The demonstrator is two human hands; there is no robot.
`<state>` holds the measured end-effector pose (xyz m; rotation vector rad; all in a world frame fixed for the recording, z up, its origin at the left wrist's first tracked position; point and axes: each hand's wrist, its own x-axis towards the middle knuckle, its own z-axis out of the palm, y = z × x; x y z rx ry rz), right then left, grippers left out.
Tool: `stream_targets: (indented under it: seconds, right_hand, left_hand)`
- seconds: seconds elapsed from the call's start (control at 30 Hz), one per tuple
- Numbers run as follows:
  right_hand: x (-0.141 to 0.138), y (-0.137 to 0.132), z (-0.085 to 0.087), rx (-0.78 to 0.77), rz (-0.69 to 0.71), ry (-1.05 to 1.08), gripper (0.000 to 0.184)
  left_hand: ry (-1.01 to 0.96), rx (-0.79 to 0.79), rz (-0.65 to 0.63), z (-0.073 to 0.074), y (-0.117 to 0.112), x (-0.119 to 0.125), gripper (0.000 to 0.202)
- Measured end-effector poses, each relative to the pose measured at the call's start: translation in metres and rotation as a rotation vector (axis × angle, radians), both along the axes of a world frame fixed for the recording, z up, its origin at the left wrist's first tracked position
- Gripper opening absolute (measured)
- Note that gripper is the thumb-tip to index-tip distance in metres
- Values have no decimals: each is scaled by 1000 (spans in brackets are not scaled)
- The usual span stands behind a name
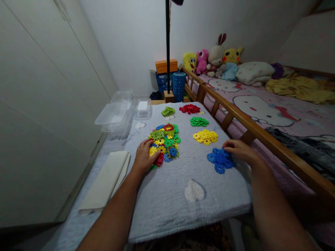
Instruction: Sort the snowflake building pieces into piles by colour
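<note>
A mixed pile of coloured plastic discs lies in the middle of a pale grey cloth. My left hand rests on the pile's near left edge, fingers curled over some pieces. Sorted heaps lie to the right: blue discs, yellow discs, dark green discs, red discs and light green discs. My right hand touches the blue heap's right edge with its fingers pressed together; whether it holds a piece is hidden.
Clear plastic containers stand at the cloth's far left corner. A folded white cloth lies left of my left arm. A wooden bed rail runs along the right. A black pole stands behind, beside a blue roller.
</note>
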<state>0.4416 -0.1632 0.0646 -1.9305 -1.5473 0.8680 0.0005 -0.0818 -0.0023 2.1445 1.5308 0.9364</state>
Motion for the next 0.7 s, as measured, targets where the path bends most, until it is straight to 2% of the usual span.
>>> stream_targets:
  seconds: [0.13, 0.33, 0.43, 0.6, 0.7]
  right_hand:
    - [-2, -7, -8, -3, -24, -63, 20]
    - [-19, -6, -5, 161, -20, -256, 22]
    - [-53, 2, 2, 220, 130, -290, 22]
    - [-141, 21, 4, 233, 500, -297, 19]
    - [-186, 30, -7, 353, 502, -339, 34]
  left_hand:
    - [0, -8, 1, 1, -1, 0, 53]
    - [-37, -18, -2, 3, -1, 0, 52]
    - [-78, -23, 8, 3, -1, 1, 51]
    - [-141, -15, 17, 6, -2, 0, 45]
    - [-158, -10, 14, 8, -1, -1, 44]
